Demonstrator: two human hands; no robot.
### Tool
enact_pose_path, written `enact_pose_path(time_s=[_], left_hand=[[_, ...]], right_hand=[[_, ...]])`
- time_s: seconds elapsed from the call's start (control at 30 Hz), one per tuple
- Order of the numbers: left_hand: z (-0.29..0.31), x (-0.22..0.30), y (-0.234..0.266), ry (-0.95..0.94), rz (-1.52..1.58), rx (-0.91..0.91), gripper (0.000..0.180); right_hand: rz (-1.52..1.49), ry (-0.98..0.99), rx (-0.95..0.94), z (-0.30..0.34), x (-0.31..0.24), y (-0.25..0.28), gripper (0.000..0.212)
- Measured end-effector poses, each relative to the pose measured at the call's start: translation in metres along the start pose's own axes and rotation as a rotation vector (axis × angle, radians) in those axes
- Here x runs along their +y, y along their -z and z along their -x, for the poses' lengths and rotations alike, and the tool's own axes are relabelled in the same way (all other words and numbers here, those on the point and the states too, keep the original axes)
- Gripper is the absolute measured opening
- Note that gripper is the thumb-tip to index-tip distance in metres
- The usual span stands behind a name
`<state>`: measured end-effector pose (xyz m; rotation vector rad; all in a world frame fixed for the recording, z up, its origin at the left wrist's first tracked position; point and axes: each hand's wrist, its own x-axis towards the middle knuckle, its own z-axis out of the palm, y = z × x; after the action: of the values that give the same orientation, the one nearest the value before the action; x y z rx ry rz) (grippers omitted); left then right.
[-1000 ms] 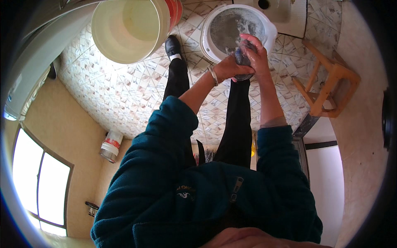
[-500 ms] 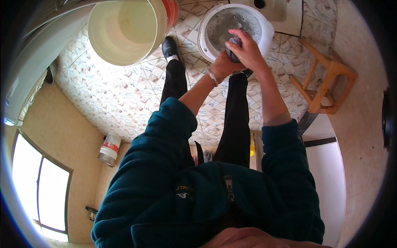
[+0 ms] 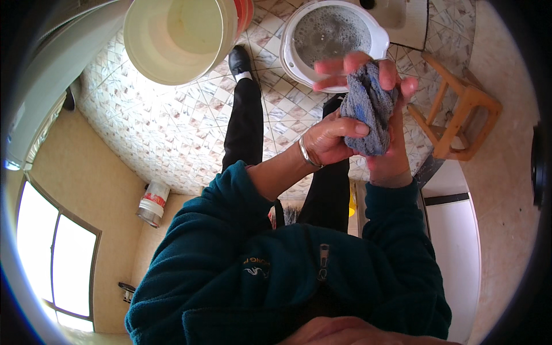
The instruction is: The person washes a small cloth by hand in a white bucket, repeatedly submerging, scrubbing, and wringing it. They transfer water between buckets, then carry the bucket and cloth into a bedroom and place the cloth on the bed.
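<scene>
From my remote post, I watch the left hand [image 3: 326, 141] and right hand [image 3: 397, 131] in a snug two-handed grip around a grey-blue cloth [image 3: 371, 112], raised above the tiled floor [image 3: 172, 126] at the near right edge of the white basin [image 3: 379, 41]; wet, slackening fingers could drop it, I judge. Small yellow lettering beside a white emblem [image 3: 253, 270] marks the jacket [image 3: 290, 282]

From my station I see a blue-blotched grey cloth [image 3: 372, 106] at two o'clock, a white basin [image 3: 379, 43] at one, brown-and-white patchwork tiles [image 3: 167, 126] at ten and a teal jacket [image 3: 287, 270] at six.
</scene>
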<state>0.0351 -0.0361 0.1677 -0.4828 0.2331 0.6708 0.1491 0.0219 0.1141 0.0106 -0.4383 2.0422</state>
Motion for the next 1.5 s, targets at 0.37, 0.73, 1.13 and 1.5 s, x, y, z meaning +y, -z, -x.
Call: enact_pose_path(time_s=[0.37,0.73,1.13,1.5], left_hand=[[0.000,0.054,0.008,0.207,-0.784,0.364,0.039],[-0.067,0.089,0.121,-0.183,-2.906,0.274,0.051],[-0.074,0.067,0.145,-0.189,-2.600,0.699,0.043],[0.023,0.161,0.091,-0.901,-2.132,0.920,0.061]], right_hand=[[0.401,-0.421,0.673,0.002,-0.011,-0.003,0.021],[1.389,-0.480,0.982,-0.003,0.045,0.088,0.014],[1.860,-0.756,0.959,0.001,0.066,0.114,0.020],[1.967,-0.829,0.565,0.078,0.087,0.091,0.068]])
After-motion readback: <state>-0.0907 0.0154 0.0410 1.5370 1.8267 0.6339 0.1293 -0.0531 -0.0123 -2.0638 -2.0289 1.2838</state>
